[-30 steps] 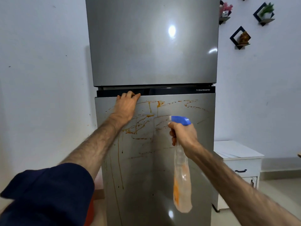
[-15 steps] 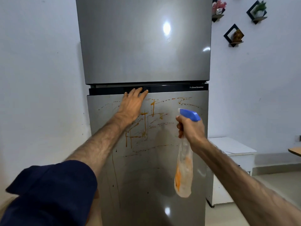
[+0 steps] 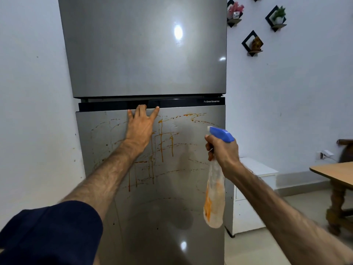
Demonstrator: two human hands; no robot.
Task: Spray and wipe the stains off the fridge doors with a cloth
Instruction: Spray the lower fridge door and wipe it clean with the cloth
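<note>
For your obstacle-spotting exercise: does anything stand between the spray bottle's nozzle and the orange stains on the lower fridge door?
Nothing visible does. The spray bottle, gripped by the right hand, faces the stains on the lower door across open air. The left hand lies flat further left, covering only the marks beneath it.

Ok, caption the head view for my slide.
Left hand flat on the orange-stained grey lower fridge door; right hand grips a blue-topped clear spray bottle.
</note>
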